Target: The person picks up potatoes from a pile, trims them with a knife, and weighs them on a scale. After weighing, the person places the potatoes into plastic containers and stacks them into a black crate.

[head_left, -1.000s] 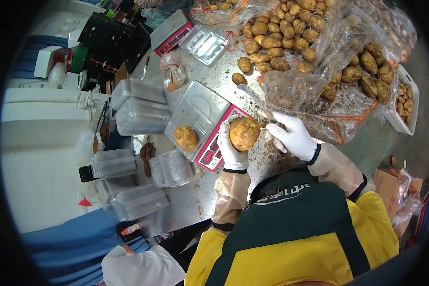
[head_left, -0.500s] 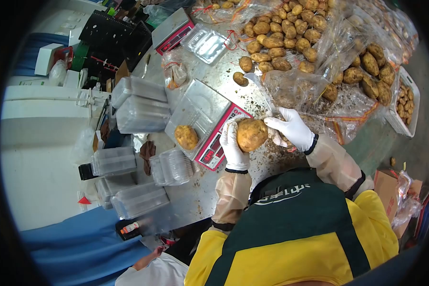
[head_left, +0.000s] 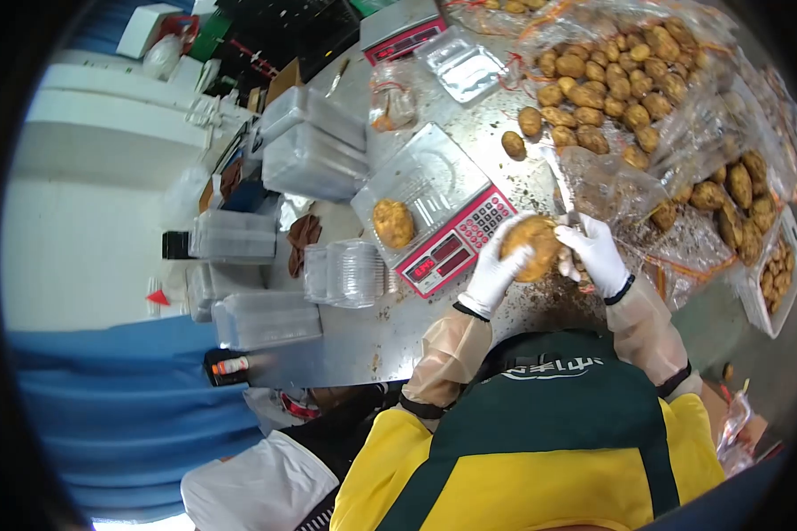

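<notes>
A large brown potato (head_left: 537,244) is gripped in my white-gloved left hand (head_left: 498,273), whose fingers wrap its side and front. Beside it, my right hand (head_left: 600,257), also gloved in white, is closed round a knife (head_left: 565,184) with its pale blade pointing away from me. The right thumb is at the potato's edge. Left of my hands, a scale (head_left: 456,252) with a red panel bears a clear plastic tray (head_left: 423,188). Another potato (head_left: 392,223) lies in that tray.
Beyond my hands, many potatoes (head_left: 620,84) spill from plastic bags (head_left: 726,115). Stacks of clear containers (head_left: 314,159) line the left side. A second scale (head_left: 403,35) stands at the back. A white crate (head_left: 775,305) of potatoes is at right; a person's white sleeve (head_left: 261,482) shows lower left.
The view has turned, so the table's things sit further right. My left fingers have shifted over the front of the potato. The knife stays in my right hand.
</notes>
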Motion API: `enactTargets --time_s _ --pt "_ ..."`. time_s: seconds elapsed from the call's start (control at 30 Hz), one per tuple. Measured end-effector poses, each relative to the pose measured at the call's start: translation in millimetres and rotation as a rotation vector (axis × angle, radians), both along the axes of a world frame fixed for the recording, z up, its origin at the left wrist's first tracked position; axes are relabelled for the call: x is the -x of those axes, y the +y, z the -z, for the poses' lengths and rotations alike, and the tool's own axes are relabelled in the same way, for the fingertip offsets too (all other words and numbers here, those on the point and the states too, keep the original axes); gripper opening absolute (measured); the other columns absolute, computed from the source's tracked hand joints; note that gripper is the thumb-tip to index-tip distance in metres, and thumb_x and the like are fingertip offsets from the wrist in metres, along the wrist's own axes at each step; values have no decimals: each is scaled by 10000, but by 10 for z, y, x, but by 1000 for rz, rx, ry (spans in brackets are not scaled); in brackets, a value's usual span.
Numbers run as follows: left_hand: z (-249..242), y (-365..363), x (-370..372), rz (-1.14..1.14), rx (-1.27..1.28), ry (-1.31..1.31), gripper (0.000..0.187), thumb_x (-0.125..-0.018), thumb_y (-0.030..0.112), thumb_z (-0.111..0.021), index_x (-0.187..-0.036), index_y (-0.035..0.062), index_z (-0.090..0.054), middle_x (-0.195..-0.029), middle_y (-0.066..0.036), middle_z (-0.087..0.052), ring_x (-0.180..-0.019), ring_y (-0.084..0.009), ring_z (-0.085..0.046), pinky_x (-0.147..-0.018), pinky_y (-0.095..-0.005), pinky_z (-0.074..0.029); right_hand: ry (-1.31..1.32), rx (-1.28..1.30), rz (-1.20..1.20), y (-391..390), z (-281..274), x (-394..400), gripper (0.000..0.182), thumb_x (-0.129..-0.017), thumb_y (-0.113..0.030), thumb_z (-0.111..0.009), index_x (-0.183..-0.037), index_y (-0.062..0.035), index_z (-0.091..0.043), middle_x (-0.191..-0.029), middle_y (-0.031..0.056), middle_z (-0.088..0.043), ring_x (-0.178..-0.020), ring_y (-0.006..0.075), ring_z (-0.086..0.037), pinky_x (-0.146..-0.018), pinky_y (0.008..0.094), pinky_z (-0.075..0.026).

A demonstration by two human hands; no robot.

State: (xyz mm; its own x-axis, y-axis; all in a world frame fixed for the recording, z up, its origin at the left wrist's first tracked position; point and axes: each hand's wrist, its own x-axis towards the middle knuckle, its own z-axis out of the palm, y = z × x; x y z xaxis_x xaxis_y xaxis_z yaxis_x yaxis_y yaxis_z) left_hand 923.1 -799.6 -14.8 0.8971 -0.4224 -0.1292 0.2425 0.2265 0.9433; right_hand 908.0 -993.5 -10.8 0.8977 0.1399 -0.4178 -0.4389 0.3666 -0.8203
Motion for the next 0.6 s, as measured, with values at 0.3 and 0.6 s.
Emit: enactTargets --time_s 0.3,0.6 --pt "39 521 -339 -555 91 254 391 -968 346 -530 -1229 55 -510 -1126 -122 -600 -1039 -181 -596 -867 -339 -525 43 -94 -80 233 292 -62 130 -924 -34 -521 -1027 13 -586 -773 126 -638 -486 148 -591 -331 233 -368" --pt "336 1459 -709 -662 -679 -373 486 -902 64 -559 -1369 51 -425 -1296 -167 -519 -1196 -241 -509 -1042 -352 -378 135 -50 -86 355 435 -220 137 -939 -85 -534 -1035 -8 -596 -753 130 -655 -452 152 -584 -309 240 -351"
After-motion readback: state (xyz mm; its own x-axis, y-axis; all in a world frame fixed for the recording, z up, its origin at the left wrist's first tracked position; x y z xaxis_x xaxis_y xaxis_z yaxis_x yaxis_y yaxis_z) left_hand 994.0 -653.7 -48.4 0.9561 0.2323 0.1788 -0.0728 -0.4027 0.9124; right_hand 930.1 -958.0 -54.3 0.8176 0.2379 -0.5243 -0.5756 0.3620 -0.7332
